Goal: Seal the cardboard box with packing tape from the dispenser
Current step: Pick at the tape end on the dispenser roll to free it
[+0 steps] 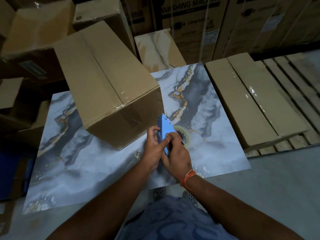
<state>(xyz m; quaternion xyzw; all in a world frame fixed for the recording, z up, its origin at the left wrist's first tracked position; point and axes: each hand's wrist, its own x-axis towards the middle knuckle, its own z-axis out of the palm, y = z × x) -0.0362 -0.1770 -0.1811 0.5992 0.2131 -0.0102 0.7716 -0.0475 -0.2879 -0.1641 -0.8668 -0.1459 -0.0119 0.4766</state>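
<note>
Holding the blue tape dispenser (164, 134) with both hands, just beside the box.

The left hand (153, 148) and right hand (174, 151) are wrapped around it. The cardboard box (107, 84) lies up and left on the marbled table (86, 170); its long seam runs away, and the left hand is nearer.

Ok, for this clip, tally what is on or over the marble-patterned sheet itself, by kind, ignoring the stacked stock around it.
Cardboard box standing on the marble-patterned sheet: 1
Blue tape dispenser with its tape roll: 1
Hands on the dispenser: 2, left hand and right hand
Total: 4
</note>
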